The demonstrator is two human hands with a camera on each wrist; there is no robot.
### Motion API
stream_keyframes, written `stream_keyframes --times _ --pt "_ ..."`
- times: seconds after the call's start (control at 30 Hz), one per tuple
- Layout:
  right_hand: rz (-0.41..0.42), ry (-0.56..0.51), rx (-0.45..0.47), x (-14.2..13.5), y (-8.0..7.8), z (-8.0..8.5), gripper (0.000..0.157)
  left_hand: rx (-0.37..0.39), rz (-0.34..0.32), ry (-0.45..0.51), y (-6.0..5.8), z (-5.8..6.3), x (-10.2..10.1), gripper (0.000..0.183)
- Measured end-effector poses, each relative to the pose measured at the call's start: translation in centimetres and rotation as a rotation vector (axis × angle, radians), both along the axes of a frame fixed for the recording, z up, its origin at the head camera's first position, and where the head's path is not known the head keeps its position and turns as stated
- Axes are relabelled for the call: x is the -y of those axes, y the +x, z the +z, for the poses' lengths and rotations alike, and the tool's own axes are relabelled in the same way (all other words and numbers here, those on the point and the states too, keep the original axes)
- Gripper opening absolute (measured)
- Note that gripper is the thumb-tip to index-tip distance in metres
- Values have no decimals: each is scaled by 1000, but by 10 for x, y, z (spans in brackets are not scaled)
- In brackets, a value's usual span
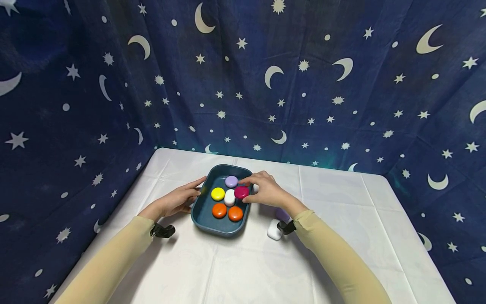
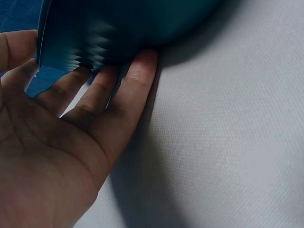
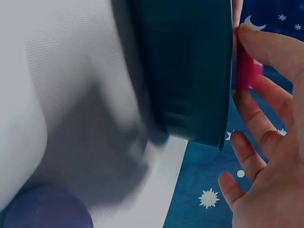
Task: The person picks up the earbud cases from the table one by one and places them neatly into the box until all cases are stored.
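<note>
A dark teal tray with rounded corners stands on the white-covered table. My left hand is at its left side; in the left wrist view the fingers reach against the tray's outer wall, loosely extended. Over the tray's right rim, my right hand pinches a glossy crimson disc between thumb and fingertips. In the tray lie a lilac disc, a yellow disc, a white disc and two orange discs, all smooth and rounded. The crimson disc overlaps the white one in the head view.
Under the right wrist, a white rounded piece and a purple disc lie on the table, the purple one partly hidden by the forearm. A dark blue curtain with moons and stars hangs behind and beside the table.
</note>
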State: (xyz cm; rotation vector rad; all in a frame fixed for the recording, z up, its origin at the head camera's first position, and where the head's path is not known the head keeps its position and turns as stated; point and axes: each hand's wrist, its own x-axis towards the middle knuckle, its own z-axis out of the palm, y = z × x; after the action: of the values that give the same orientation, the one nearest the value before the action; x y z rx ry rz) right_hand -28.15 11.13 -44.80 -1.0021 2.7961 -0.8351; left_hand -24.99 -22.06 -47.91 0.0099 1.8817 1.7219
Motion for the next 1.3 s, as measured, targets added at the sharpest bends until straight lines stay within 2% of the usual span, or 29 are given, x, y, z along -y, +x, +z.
stream_keyframes --times 0.37,0.63,1.03,1.3 --pt "-33 -105 31 -15 -3 4 52 8 -8 11 -1 1 -1 52" --pt "-35 -155 5 -36 2 8 53 -17 -14 3 -1 2 -1 52" --pt "-70 -118 32 -70 12 6 57 -19 -8 -15 -1 1 -1 48" --pt "-27 -98 148 -94 24 -3 60 -15 -38 5 -2 -3 1 49"
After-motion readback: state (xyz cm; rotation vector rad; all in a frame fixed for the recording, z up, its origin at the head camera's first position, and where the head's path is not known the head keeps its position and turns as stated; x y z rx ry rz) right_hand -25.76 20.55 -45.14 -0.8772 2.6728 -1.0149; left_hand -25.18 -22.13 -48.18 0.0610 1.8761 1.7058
